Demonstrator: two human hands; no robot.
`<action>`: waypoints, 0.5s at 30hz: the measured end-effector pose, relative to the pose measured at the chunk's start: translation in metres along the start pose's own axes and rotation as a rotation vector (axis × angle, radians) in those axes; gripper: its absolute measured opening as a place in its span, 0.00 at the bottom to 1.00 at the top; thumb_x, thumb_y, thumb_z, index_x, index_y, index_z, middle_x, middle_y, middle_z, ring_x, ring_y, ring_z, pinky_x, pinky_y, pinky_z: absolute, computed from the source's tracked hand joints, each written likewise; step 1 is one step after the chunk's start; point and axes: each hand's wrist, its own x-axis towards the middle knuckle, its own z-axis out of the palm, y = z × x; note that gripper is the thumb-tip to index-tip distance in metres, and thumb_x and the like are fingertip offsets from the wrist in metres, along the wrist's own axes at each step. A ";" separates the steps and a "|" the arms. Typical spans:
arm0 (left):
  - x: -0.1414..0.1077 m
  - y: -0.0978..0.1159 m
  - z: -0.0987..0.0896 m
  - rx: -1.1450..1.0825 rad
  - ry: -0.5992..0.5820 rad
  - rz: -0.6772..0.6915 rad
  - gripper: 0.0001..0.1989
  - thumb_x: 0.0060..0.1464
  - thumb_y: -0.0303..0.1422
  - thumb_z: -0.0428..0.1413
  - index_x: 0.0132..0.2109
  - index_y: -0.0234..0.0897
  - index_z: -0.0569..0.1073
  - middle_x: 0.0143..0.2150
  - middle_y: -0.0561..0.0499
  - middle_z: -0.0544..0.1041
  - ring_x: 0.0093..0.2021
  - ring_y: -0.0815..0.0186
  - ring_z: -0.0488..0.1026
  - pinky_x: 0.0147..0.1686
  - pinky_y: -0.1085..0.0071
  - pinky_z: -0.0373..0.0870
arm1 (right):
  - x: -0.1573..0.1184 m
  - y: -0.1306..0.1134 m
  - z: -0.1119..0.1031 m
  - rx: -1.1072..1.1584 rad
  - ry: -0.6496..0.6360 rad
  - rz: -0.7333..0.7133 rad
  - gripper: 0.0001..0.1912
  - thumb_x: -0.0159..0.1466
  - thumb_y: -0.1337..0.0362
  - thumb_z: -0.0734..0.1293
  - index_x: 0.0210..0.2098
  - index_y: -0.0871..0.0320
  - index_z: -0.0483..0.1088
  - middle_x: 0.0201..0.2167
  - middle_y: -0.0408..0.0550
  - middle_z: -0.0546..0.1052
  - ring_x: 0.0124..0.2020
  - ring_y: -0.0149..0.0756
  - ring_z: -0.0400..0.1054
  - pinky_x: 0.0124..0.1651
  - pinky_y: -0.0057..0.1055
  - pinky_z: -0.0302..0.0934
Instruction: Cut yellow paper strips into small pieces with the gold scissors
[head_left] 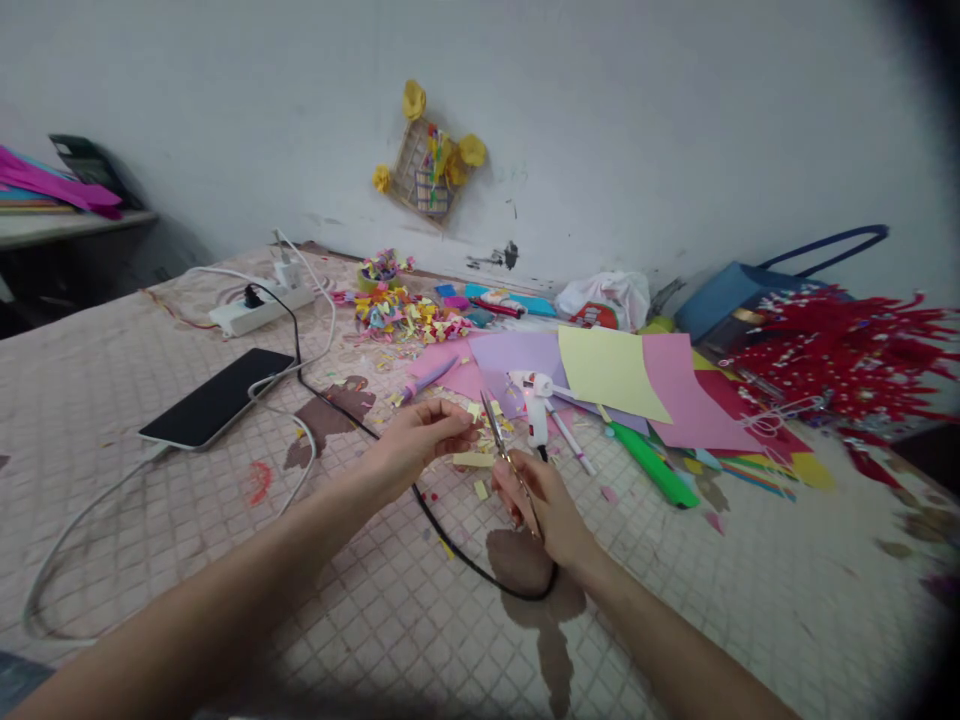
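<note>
My right hand is closed around a pair of scissors, whose narrow blades point up and away from me. Facing it, my left hand has thumb and fingertips pinched together beside the blades. Whatever it pinches is too small to make out; a pale yellow paper bit shows near the fingertips. Just below them is a pale yellow paper strip, and I cannot tell if a hand touches it. Behind the scissors lies a white glue gun, among scattered yellow paper scraps.
Coloured paper sheets, a green cutter and a white pen lie right of centre. A black cord loops beneath my hands. Leftward are a charging phone and a power strip. Red decorations stand far right.
</note>
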 end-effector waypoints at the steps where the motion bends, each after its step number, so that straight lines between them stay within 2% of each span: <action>1: -0.001 0.000 0.000 0.002 0.005 0.017 0.07 0.45 0.30 0.60 0.29 0.31 0.70 0.34 0.48 0.76 0.32 0.71 0.73 0.34 0.76 0.68 | 0.000 0.000 0.000 -0.005 -0.002 0.001 0.19 0.62 0.50 0.57 0.24 0.58 0.61 0.15 0.36 0.56 0.16 0.26 0.52 0.20 0.25 0.48; 8: -0.002 -0.005 0.002 -0.026 -0.016 0.062 0.07 0.47 0.32 0.58 0.30 0.32 0.69 0.30 0.50 0.74 0.31 0.71 0.72 0.34 0.73 0.67 | -0.002 0.006 0.004 -0.056 -0.006 -0.008 0.20 0.62 0.49 0.57 0.22 0.57 0.56 0.16 0.37 0.58 0.17 0.26 0.53 0.20 0.26 0.47; 15: -0.003 -0.006 0.007 -0.082 0.024 0.065 0.08 0.44 0.31 0.60 0.28 0.31 0.69 0.27 0.51 0.74 0.28 0.72 0.71 0.33 0.74 0.66 | -0.002 0.007 0.006 -0.042 0.005 -0.023 0.19 0.62 0.51 0.58 0.22 0.57 0.56 0.16 0.37 0.58 0.17 0.27 0.53 0.20 0.26 0.47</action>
